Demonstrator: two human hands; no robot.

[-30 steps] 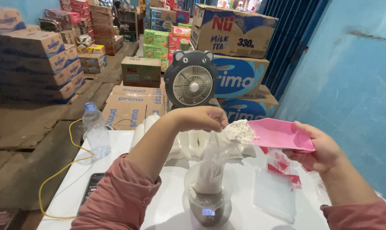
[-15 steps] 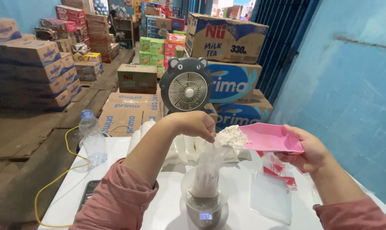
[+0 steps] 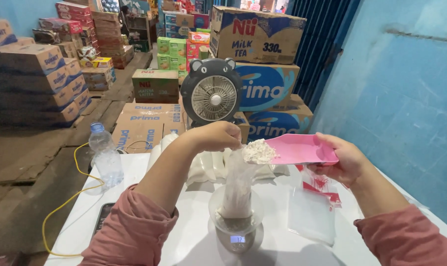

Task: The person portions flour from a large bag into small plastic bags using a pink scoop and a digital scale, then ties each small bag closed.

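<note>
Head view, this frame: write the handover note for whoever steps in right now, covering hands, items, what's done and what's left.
Left hand: pinches open the top of the clear plastic bag, which stands in the bowl on the digital kitchen scale.
Right hand: holds the pink scoop at its back end, its front lip at the bag mouth with white powder heaped there.
Done: the bag already holds white powder and the scale display is lit.
Left: the powder on the scoop is not yet in the bag, and the bag is unsealed.
Nearby: empty clear bags by the right forearm, filled bags behind the scale, and a water bottle on the left.
</note>
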